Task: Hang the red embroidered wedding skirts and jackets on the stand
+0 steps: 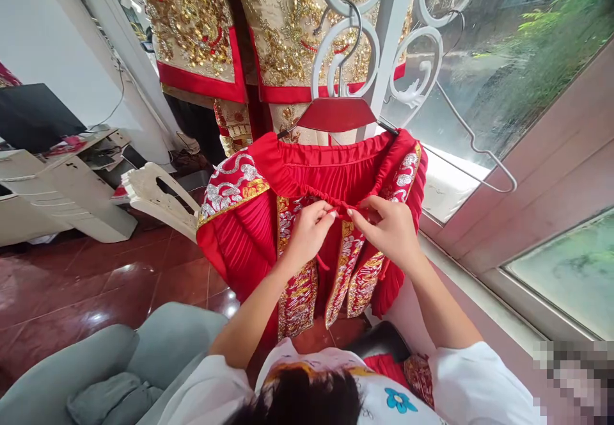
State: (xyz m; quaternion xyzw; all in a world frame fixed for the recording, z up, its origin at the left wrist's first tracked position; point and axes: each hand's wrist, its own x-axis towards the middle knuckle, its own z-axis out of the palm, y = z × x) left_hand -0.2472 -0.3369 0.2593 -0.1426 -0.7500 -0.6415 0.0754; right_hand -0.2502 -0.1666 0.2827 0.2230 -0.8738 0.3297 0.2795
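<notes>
A red pleated skirt [249, 233] with gold and silver embroidered panels hangs from a red hanger [336, 114] hooked on a white scrolled metal rack [388, 47]. My left hand [309, 230] and my right hand [388, 226] meet at the near side of the elastic waistband. Both pinch a thin red drawstring [339, 210] there, fingers closed on it. A loose end of the string dangles below my left hand.
A gold embroidered garment with red trim [201, 34] hangs behind on the rack. A window [522, 60] and pink sill run along the right. A grey sofa [96, 367] sits lower left, a white carved chair [153, 198] and white desk [62, 188] at the left, on red tiled floor.
</notes>
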